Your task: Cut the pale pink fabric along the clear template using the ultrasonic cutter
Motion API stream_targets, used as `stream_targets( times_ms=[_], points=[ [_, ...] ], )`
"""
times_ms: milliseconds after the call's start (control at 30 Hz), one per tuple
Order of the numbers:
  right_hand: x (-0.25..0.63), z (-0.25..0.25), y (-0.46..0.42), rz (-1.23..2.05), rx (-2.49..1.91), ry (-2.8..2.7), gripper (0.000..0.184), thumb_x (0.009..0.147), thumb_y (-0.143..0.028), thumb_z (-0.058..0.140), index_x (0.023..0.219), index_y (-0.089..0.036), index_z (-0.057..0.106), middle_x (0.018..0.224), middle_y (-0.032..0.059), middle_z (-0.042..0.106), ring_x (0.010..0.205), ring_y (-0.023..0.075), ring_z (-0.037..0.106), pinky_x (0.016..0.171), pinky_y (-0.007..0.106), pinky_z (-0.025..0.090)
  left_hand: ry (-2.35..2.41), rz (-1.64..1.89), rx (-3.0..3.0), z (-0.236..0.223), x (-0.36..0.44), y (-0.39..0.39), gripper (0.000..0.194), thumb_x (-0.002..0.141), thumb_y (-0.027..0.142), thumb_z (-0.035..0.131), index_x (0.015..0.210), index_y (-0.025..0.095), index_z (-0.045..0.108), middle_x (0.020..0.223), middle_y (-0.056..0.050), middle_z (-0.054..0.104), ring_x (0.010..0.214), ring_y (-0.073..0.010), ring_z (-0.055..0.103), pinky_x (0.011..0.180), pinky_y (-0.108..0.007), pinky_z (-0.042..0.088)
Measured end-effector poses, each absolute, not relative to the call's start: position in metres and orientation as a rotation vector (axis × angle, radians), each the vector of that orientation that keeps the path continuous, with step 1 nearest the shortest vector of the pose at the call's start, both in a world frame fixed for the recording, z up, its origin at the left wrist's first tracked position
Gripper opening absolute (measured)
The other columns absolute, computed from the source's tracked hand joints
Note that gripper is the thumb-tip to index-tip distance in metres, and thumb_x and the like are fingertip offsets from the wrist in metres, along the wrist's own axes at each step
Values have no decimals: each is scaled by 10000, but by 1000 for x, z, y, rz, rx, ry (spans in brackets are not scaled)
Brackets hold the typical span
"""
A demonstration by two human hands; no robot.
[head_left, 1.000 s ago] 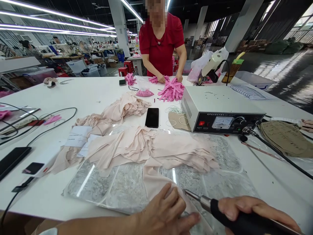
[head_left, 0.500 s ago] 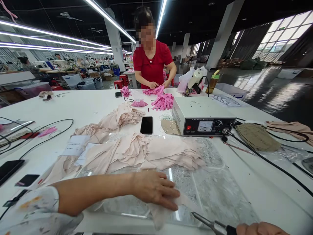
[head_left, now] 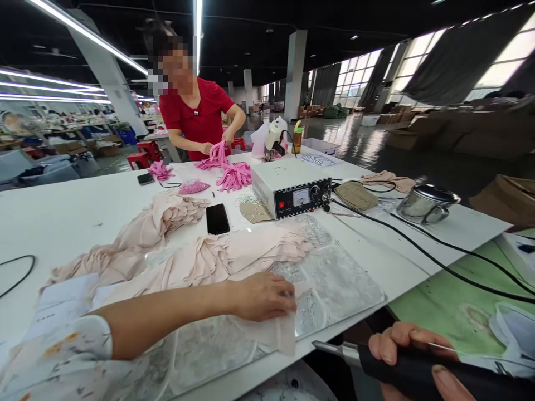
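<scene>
On the glossy mat (head_left: 343, 278) near the edge of the table (head_left: 45, 217), a pale fabric piece (head_left: 280, 337) lay under your left hand (head_left: 263, 298), fingers loosely bent; whether they pinched it could not be told. The cloth looked light, soft and limp, best taken near its free end. Your right hand (head_left: 412, 334) wrapped the black-handled tool (head_left: 384, 365). Half a second earlier, its tip appeared over the mat; now it showed by the edge, the metal mug (head_left: 426, 203) fully in view.

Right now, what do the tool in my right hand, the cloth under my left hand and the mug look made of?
Tool: metal tip, judging by its silvery shine; black body, perhaps plastic or rubber. Cloth: thin, matte fabric, judging by its limp drape; fibre unclear. Mug: probably polished steel, given its mirror-like reflections.
</scene>
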State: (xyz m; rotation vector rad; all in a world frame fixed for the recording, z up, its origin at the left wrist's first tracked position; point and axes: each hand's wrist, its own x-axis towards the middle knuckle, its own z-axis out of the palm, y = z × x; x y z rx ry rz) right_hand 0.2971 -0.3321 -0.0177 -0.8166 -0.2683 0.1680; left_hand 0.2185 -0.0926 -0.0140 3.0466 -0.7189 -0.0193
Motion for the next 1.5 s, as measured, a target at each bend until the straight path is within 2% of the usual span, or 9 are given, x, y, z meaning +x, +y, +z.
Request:
stream_targets(
  times_ms=[67,200,267,367,500,633,767,1133,1500],
  points=[
    [294,-19,-330,156,-812,-255,172,656,-335,632,725,-229,515,621,-24,497,452,138,494,418,297,463,-582,23,3098,-23,226,-89,49,929,239,599,957,207,622,1044,-41,620,869,-153,608,749,-242,472],
    [295,-24,-326,51,-817,-210,192,636,-314,624,733,-220,488,647,-29,501,449,138,504,418,303,447,-273,161,3133,-37,235,-85,126,955,181,502,862,147,579,888,-55,592,726,-159,599,631,-248,486],
    [297,-26,-323,-3,-804,-195,194,622,-308,622,721,-213,485,651,-28,507,441,133,500,411,296,436,-249,209,3099,-38,233,-83,108,943,186,516,863,143,573,909,-63,587,754,-170,601,659,-265,497],
    [301,-29,-317,-40,-807,-188,187,606,-310,624,704,-204,504,654,-22,526,433,127,499,405,290,434,-412,222,3011,-33,228,-82,62,921,191,554,960,163,594,1070,-82,585,898,-189,600,789,-299,496],
    [304,-29,-312,-59,-807,-190,179,590,-302,626,693,-198,523,635,-25,532,420,125,502,394,280,431,-691,137,2865,-26,229,-83,187,906,209,612,1092,229,616,1181,-55,582,941,-171,596,880,-297,463],
    [303,-29,-312,-50,-812,-182,164,604,-297,613,704,-200,528,635,-27,527,424,127,507,395,277,432,-732,34,2739,-31,244,-89,169,841,216,717,999,222,656,1089,-20,605,875,-135,608,799,-222,477],
    [304,-29,-316,-50,-821,-195,127,631,-293,597,708,-200,558,636,-16,533,424,126,508,398,276,434,-679,-33,2624,-36,254,-95,107,819,118,716,864,199,664,953,14,596,790,-87,601,708,-148,464],
    [303,-30,-314,-44,-813,-183,141,631,-304,627,720,-203,587,650,-14,529,421,128,499,388,288,430,-588,-101,2449,-32,255,-90,78,852,78,663,865,155,664,965,-14,586,783,-84,594,725,-146,473],
    [306,-30,-307,-55,-843,-212,148,649,-332,600,733,-211,579,666,-12,526,425,122,488,398,288,419,-701,40,2459,-35,250,-88,78,868,86,631,911,143,663,975,-44,609,777,-97,610,707,-164,498]
  ],
)
